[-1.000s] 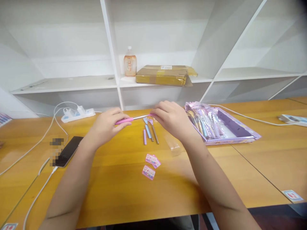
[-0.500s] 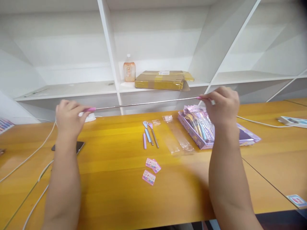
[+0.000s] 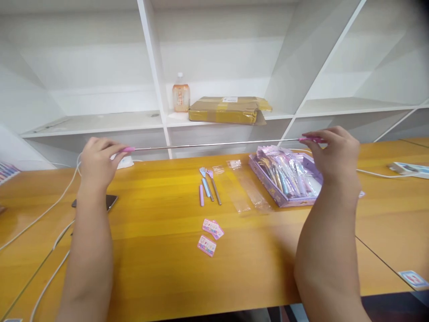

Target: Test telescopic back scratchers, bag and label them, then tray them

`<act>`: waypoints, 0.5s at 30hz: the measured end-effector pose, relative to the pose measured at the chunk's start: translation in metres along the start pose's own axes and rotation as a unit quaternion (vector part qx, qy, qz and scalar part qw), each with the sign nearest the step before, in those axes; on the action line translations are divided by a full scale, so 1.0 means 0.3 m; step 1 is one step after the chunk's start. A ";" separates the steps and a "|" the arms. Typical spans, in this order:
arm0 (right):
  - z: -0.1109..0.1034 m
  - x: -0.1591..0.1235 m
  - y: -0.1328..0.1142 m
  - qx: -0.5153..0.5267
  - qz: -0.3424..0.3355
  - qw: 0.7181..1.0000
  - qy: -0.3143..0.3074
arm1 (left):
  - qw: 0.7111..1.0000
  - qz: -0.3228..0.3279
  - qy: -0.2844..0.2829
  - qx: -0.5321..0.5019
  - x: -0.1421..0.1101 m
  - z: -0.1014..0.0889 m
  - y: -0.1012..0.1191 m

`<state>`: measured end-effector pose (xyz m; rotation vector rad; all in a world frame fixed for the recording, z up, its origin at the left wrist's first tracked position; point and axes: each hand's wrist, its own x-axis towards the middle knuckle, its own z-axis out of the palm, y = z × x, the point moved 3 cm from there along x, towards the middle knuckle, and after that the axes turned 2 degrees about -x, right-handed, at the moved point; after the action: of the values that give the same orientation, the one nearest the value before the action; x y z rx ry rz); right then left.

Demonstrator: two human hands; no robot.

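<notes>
A telescopic back scratcher [image 3: 214, 144] with a thin metal rod stretches level across the view, above the table. My left hand [image 3: 99, 163] pinches its pink end at the left. At the other end, my right hand [image 3: 337, 154] grips a pink part that the fingers partly cover. Below, on the table, lie a blue hand-shaped back scratcher [image 3: 206, 184] and a purple-headed scratcher rod [image 3: 215, 187]. Beside them is a separate purple handle tube [image 3: 201, 195]. Several pink printed cards [image 3: 207, 245] lie nearer to me.
A purple tray [image 3: 268, 184] of wrapped back scratchers stands below my right hand, beside clear plastic sleeves [image 3: 250, 188]. A phone [image 3: 111, 202] and white cables are at left. On the shelf behind stand a bottle [image 3: 181, 96] and a cardboard box [image 3: 223, 110].
My right hand has moved to the right, and the back scratcher's rod now spans a longer distance. My left hand stays nearly in place, still holding its end.
</notes>
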<state>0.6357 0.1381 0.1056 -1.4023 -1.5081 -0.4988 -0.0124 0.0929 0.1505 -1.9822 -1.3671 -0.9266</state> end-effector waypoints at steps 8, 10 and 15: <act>0.012 -0.003 -0.037 -0.015 -0.031 0.999 0.003 | 1.000 -0.002 -0.018 0.018 -0.004 -0.008 -0.014; 0.014 0.001 -0.059 -0.022 -0.034 0.999 -0.004 | 0.999 0.003 -0.016 0.029 -0.006 -0.015 -0.017; 0.042 0.011 -0.198 -0.015 -0.112 0.994 -0.008 | 0.992 0.063 -0.104 0.015 0.003 0.044 0.063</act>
<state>0.5770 0.1354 0.1211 -1.2680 -1.6873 -0.6518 0.0085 0.0973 0.1420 -2.1632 -1.3385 -0.6541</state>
